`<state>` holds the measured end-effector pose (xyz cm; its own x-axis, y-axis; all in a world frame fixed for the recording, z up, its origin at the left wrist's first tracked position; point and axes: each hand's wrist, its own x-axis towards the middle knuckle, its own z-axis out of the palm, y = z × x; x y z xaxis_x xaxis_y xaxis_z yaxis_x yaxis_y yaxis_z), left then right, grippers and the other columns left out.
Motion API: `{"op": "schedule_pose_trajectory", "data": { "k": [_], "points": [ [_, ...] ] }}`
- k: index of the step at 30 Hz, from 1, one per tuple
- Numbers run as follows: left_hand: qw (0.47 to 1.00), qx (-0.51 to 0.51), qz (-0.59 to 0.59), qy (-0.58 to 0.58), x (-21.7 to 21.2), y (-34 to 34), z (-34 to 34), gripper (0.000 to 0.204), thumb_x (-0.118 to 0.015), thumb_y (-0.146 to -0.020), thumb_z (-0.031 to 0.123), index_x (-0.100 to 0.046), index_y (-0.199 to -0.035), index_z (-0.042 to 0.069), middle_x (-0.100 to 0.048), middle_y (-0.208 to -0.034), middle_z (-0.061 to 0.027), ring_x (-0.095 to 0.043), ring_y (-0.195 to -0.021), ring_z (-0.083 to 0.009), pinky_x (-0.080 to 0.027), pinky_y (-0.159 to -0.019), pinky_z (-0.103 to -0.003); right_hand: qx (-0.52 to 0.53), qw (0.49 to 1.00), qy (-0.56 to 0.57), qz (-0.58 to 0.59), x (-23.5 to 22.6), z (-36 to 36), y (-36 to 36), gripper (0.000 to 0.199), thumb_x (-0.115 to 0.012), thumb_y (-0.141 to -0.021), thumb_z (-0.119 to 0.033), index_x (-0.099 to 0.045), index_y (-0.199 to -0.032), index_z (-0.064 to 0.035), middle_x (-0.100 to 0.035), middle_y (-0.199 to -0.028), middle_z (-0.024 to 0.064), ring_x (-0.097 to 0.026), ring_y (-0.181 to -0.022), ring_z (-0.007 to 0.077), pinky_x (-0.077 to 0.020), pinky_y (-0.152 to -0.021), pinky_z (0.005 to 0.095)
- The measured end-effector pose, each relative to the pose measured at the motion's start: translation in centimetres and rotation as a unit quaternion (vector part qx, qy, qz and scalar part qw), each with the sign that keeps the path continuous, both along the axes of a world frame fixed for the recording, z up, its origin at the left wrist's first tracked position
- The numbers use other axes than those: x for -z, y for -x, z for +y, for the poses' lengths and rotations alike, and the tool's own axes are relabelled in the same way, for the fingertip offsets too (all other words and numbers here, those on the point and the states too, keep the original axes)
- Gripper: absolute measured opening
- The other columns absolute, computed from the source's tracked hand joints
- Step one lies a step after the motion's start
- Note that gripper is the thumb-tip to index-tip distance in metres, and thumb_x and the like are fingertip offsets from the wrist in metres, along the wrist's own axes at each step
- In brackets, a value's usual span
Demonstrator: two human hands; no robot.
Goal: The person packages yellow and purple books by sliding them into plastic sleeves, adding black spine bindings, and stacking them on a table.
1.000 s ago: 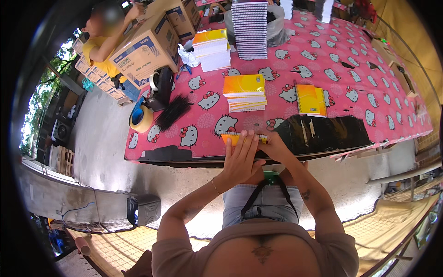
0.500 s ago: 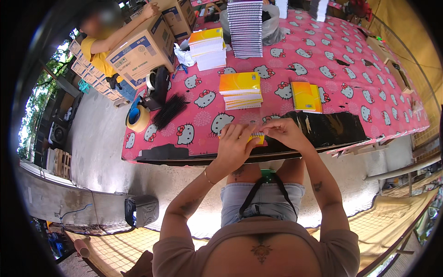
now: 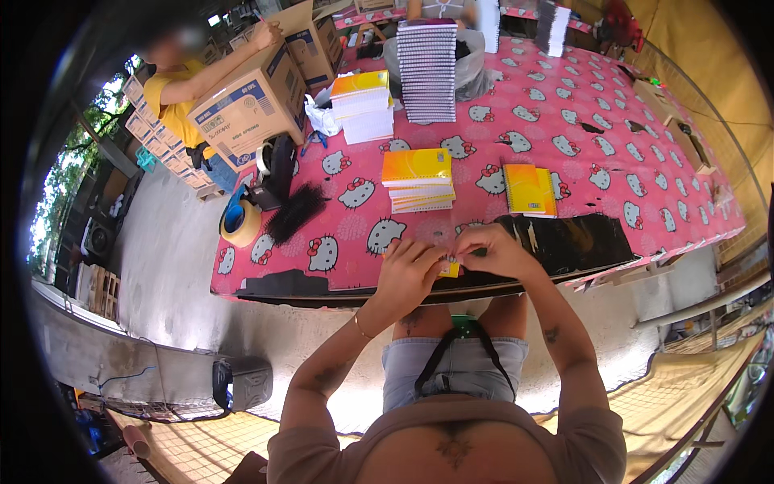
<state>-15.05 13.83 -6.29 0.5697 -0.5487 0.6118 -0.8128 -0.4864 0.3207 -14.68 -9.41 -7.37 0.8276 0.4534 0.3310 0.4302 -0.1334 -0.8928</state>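
Observation:
At the near edge of the pink table, a small yellow spiral notebook (image 3: 449,270) lies mostly covered by my hands. My left hand (image 3: 407,270) rests over its left side, fingers bent and thumb against it, holding it down. My right hand (image 3: 493,248) is curled in a pinch at the notebook's spiral edge; whatever is between its fingertips is too small to make out. Just beyond sits an uneven stack of yellow-orange spiral notebooks (image 3: 417,179). Right of that stack lie a couple of similar notebooks (image 3: 530,190), partly overlapping.
A tall stack of spiral-bound books (image 3: 426,73) stands farther back, beside another notebook stack (image 3: 360,107). To the left are a black bristle strip (image 3: 297,213), a tape roll (image 3: 240,224) and a black tape dispenser (image 3: 276,171). A person in yellow handles a cardboard box (image 3: 251,107).
The view has tilted, so the table sits lower in the picture. My right fingers have curled tighter near the spiral edge, and less of the notebook shows. My left hand stays on it.

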Motion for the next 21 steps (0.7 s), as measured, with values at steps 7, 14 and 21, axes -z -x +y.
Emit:
{"op": "schedule_pose_trajectory", "data": {
  "k": [7,14,21],
  "points": [
    [1.0,-0.015,-0.02,-0.016,-0.8,0.2,0.3,0.022,-0.071,-0.08,0.011,-0.066,-0.101,0.006,-0.064,-0.091,-0.0079,-0.06,-0.081,-0.0284,-0.046,-0.072,-0.04,0.228,0.957,0.074,-0.163,-0.3,4.3,2.1,0.024,-0.077,-0.072,-0.008,-0.055,-0.079,-0.0037,-0.056,-0.071,0.0086,-0.06,-0.069,0.0263,-0.049,-0.06,0.0357],
    [0.971,0.04,0.162,0.174,-6.8,-0.2,-2.5,0.025,-0.068,-0.085,0.006,-0.066,-0.11,0.002,-0.067,-0.101,-0.0128,-0.066,-0.091,-0.0314,-0.053,-0.075,-0.041,0.368,0.911,-0.087,-0.165,-4.6,5.9,4.1,0.034,-0.07,-0.086,-0.009,-0.059,-0.117,-0.0005,-0.061,-0.091,0.0095,-0.06,-0.084,0.0168,-0.0482,-0.074,0.0289],
    [0.997,-0.023,-0.063,-0.044,-0.9,-13.8,1.2,0.028,-0.066,-0.086,0.006,-0.067,-0.113,0.004,-0.067,-0.114,-0.015,-0.065,-0.103,-0.032,-0.055,-0.086,-0.039,0.393,0.892,-0.21,0.068,-1.0,-8.3,-3.4,0.053,-0.064,-0.09,-0.004,-0.047,-0.14,-0.0046,-0.068,-0.099,0.0098,-0.066,-0.088,0.0181,-0.0519,-0.076,0.0282]
  ]
}}
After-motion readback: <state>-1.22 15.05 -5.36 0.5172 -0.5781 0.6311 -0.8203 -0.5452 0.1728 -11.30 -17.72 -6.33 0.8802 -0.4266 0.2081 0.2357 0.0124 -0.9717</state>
